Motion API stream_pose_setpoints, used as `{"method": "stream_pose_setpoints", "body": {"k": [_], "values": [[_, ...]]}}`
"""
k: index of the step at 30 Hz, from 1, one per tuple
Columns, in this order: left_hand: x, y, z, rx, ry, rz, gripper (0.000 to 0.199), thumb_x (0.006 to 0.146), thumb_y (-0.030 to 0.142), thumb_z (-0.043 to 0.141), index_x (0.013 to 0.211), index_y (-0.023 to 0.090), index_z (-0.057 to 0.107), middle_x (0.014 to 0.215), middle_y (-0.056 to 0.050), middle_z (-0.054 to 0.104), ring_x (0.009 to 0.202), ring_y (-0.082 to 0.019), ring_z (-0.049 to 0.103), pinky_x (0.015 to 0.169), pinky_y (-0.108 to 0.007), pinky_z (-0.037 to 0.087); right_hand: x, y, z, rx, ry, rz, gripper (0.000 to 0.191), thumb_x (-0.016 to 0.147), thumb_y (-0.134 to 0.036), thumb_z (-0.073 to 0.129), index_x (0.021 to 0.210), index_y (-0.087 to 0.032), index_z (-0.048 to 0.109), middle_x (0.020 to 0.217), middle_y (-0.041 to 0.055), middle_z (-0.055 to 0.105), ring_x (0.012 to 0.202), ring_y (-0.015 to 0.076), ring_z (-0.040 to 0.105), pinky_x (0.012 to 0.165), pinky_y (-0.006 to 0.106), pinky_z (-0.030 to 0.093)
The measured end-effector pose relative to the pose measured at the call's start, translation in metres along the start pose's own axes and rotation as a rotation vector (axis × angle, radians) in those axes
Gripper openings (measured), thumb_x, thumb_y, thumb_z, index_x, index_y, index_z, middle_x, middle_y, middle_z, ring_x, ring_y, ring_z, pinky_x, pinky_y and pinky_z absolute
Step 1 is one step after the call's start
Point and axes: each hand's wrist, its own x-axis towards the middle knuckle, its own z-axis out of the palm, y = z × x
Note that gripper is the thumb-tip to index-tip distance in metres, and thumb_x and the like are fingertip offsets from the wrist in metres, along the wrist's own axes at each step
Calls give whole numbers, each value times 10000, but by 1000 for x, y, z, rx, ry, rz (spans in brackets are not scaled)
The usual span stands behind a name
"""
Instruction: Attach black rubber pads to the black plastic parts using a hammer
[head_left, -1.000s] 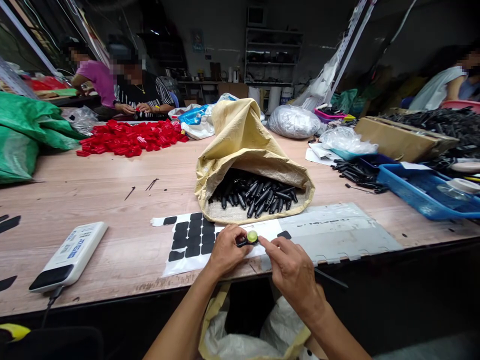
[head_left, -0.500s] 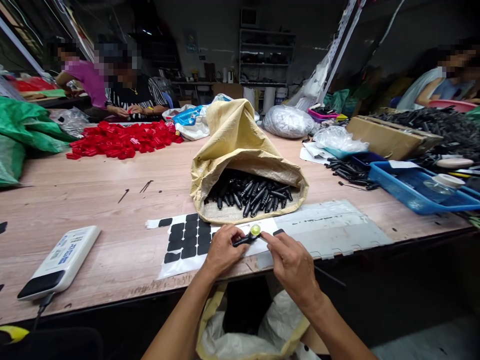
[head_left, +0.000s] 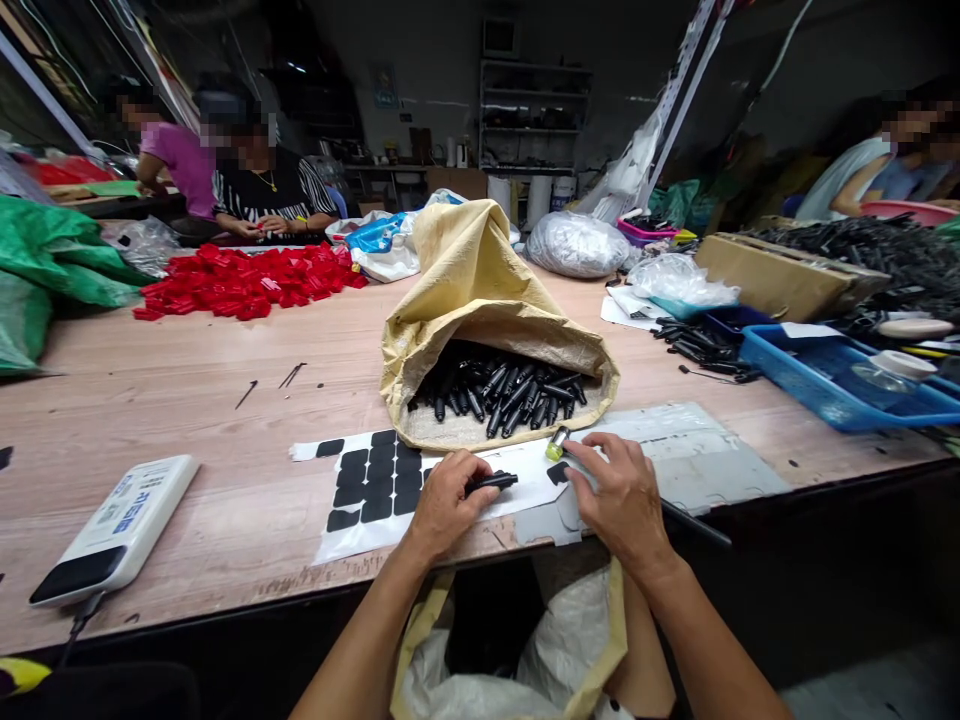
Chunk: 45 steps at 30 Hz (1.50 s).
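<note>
Between thumb and fingers, my left hand (head_left: 448, 503) grips a black cylindrical piece (head_left: 495, 482) over the white sticker sheet (head_left: 450, 527). My right hand (head_left: 619, 495) has its thumb and fingers apart, and its index fingertip is near a small yellow-green and metallic piece (head_left: 557, 443) on the sheet; whether they touch is hard to tell. One black sticker (head_left: 558, 473) lies beside the right thumb, and several more (head_left: 381, 477) are in rows left of my left hand. Behind the sheet, a yellow sack (head_left: 487, 250) lies open with many black pieces (head_left: 517, 390) inside.
A white power bank (head_left: 116, 530) with a cable lies at the left. Red pieces (head_left: 251, 280) are heaped at the back left. Blue trays (head_left: 840, 395) and black parts stand at the right. An open sack (head_left: 615, 640) hangs below the table edge. Other people sit further back.
The yellow-green piece has moved from the end of the black piece to the sheet near the sack mouth. My right hand has shifted right and its fingers have spread.
</note>
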Motion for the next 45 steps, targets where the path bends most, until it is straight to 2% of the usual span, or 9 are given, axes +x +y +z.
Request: {"method": "stream_pose_setpoints", "body": {"k": [3,5,10,14,19,26,32,41,45], "values": [[-1,0,-1,-7,-8,36,94,877,248,616,959,207,639,953,-25,655,925,-214,564,827,-335,410,9,-23,-6,196,-222,-134,398,864,-314,709,1251,-251,640,1062,60,661,979,243,526,853,375,418],[-3,-1,-1,2,-22,58,107,886,232,604,985,216,642,975,-26,667,941,-218,563,851,-347,405,14,-35,-5,250,-328,-175,369,836,-345,755,1183,-256,664,992,34,671,960,232,525,856,364,416],[-4,-1,0,6,-61,128,111,878,177,565,948,217,641,928,-28,661,908,-215,558,843,-350,410,16,-46,7,232,-413,-260,115,885,-310,701,904,-203,664,881,31,643,906,208,511,829,349,386],[-5,-1,3,45,-51,169,118,843,146,542,901,206,626,892,-50,654,893,-231,547,821,-361,411,13,-49,12,227,-411,-308,98,900,-258,652,837,-192,614,861,29,613,895,202,478,811,348,370],[-6,-1,3,88,-37,160,140,800,118,537,868,210,618,881,-49,664,882,-233,562,803,-365,407,14,-50,19,284,-400,-329,180,870,-220,658,723,-198,558,794,14,584,861,193,453,780,347,347],[-6,1,1,131,19,138,123,826,141,569,898,212,639,888,-39,677,868,-232,552,786,-364,394,14,-47,15,321,-393,-277,81,884,-249,645,848,-199,591,851,16,593,881,194,461,818,343,356],[-5,5,0,112,16,105,141,820,132,594,911,223,654,918,-33,693,907,-230,549,817,-370,399,10,-44,15,333,-381,-206,282,776,-381,778,841,-203,569,853,9,578,858,196,464,805,337,357],[-5,5,0,67,-2,96,153,806,123,625,917,224,655,925,-14,688,903,-219,541,828,-355,395,10,-43,16,370,-376,-186,227,793,-349,763,833,-207,590,813,-3,574,830,184,473,786,326,357],[-4,4,0,40,3,74,151,792,130,654,909,223,634,912,-9,670,901,-218,538,818,-343,395,8,-38,11,415,-350,-181,189,811,-322,742,907,-210,624,848,7,597,849,189,501,799,332,382]]}}
